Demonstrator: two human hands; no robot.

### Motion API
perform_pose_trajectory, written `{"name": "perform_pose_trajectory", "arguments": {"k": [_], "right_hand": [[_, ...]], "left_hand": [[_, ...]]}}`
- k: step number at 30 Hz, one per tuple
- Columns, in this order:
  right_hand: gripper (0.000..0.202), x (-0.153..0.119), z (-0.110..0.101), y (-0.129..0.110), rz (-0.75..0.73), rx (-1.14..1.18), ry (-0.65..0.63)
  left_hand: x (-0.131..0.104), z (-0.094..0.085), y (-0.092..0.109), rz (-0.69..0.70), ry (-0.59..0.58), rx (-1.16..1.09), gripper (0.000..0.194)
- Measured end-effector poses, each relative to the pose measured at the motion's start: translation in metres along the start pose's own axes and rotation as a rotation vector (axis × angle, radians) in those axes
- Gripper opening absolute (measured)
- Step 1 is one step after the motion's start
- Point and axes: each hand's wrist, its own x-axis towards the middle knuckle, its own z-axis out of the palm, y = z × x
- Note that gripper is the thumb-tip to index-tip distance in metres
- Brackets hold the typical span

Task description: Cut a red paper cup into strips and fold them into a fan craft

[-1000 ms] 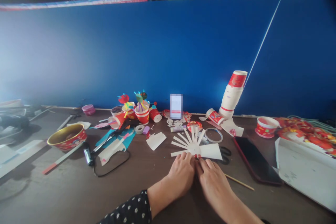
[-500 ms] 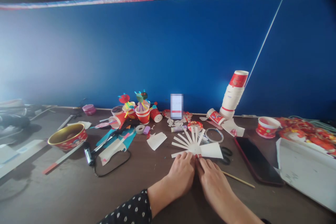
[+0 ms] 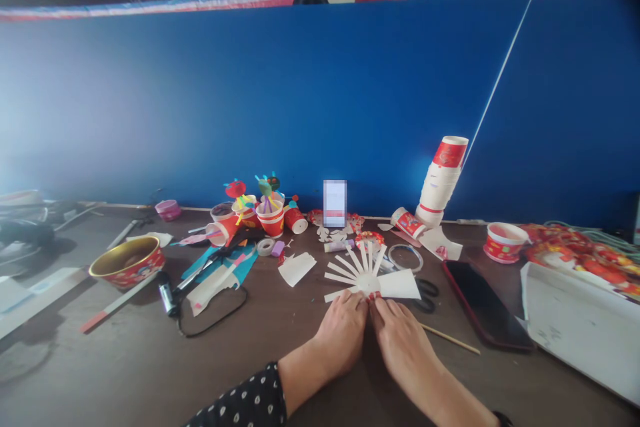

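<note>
In front of me is a paper cup cut into strips [image 3: 367, 280], its white strips fanned outward and one wide white panel spread to the right. A bit of red shows at its near edge. My left hand [image 3: 344, 328] has its fingers curled on the near left side of the cut cup. Beside it, my right hand [image 3: 401, 332] grips the near right side, fingers bent and close to the other hand. Both sets of fingertips are partly hidden. Black-handled scissors [image 3: 427, 293] lie right of the wide panel, and a thin wooden stick [image 3: 453, 339] pokes out beyond my right hand.
A phone [image 3: 485, 303] and a white tray [image 3: 585, 327] lie at right. Behind stand stacked paper cups [image 3: 440, 183] and a propped-up screen [image 3: 335, 203]. At left are a gold-lined bowl [image 3: 127, 263], a glue gun [image 3: 167, 295] and decorated cups [image 3: 271, 221]. A blue partition [image 3: 250, 93] rises behind.
The view has shifted slightly, so everything sits a little further left. My fingers have moved only a little at the cut cup's near edge.
</note>
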Motion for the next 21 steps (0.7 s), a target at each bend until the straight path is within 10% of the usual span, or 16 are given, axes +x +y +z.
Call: {"name": "perform_pose_trajectory", "arguments": {"k": [21], "right_hand": [[0.032, 0.007, -0.008, 0.016, 0.040, 0.170, -0.140]], "left_hand": [[-0.001, -0.009, 0.002, -0.013, -0.062, 0.063, 0.047]]}}
